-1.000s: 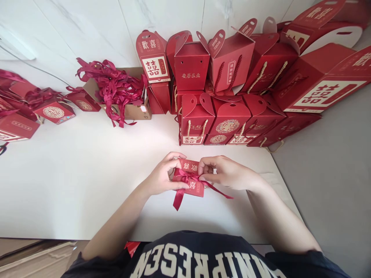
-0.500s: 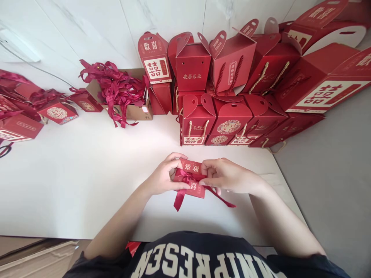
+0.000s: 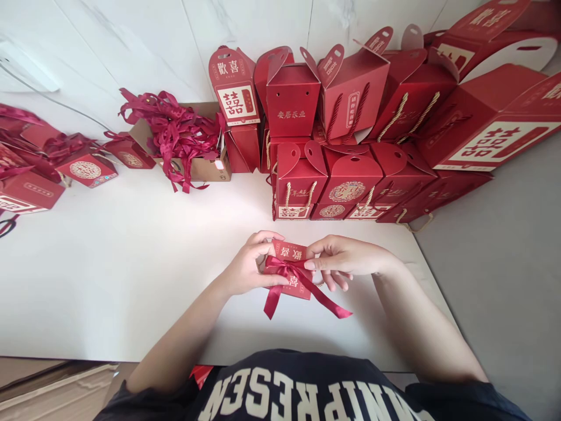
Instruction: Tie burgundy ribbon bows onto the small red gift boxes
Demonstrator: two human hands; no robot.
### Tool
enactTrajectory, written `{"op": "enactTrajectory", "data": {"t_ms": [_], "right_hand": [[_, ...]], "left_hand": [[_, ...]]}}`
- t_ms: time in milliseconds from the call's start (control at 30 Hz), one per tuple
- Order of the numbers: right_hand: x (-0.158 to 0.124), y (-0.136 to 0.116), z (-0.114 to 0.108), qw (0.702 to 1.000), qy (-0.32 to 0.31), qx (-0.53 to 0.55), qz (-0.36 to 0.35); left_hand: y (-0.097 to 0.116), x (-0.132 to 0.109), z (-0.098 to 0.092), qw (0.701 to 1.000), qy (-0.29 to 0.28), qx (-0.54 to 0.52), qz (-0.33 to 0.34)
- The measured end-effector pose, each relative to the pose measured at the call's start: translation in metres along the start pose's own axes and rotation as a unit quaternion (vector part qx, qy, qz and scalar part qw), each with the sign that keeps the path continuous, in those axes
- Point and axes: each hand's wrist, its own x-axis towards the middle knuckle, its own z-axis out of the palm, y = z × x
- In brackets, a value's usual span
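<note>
Red box (image 3: 290, 251) bears pale lettering and a crimson bow (image 3: 287, 268).

- Behind the white table (image 3: 109, 275) there is a pale wall (image 3: 263, 26) with grey veins.
- Near this wall, many red boxes (image 3: 346, 175) are stacked; several have rope handles (image 3: 288, 194).
- To their left stands an open brown carton (image 3: 199, 170), and dark red ribbons (image 3: 175, 131) hang over its front.
- Farther left is a group of ribboned boxes (image 3: 33, 190).
- Above these, a thin cable (image 3: 44, 95) slants downward.
- Lower than the table, some brown cardboard (image 3: 61, 386) is visible.
</note>
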Motion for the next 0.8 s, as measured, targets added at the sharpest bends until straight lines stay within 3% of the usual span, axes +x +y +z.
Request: {"op": "enactTrajectory", "data": {"t_ms": [133, 333, 700, 800], "right_hand": [[0.003, 0.003, -0.004, 1.000, -0.012, -0.010, 0.003], [0.009, 0.010, -0.007, 1.000, -0.021, -0.001, -0.019], [0.012, 0.012, -0.007, 0.999, -0.019, 0.003, -0.039], [0.007, 0.009, -0.008, 0.999, 0.026, 0.001, -0.043]], "left_hand": [[-0.008, 0.001, 0.002, 0.999, 0.015, -0.043, -0.002], [-0.019, 0.001, 0.003, 0.992, -0.008, -0.126, 0.015], [-0.025, 0.002, 0.009, 0.973, -0.004, -0.229, 0.007], [-0.027, 0.001, 0.006, 0.977, -0.004, -0.212, 0.020]]}}
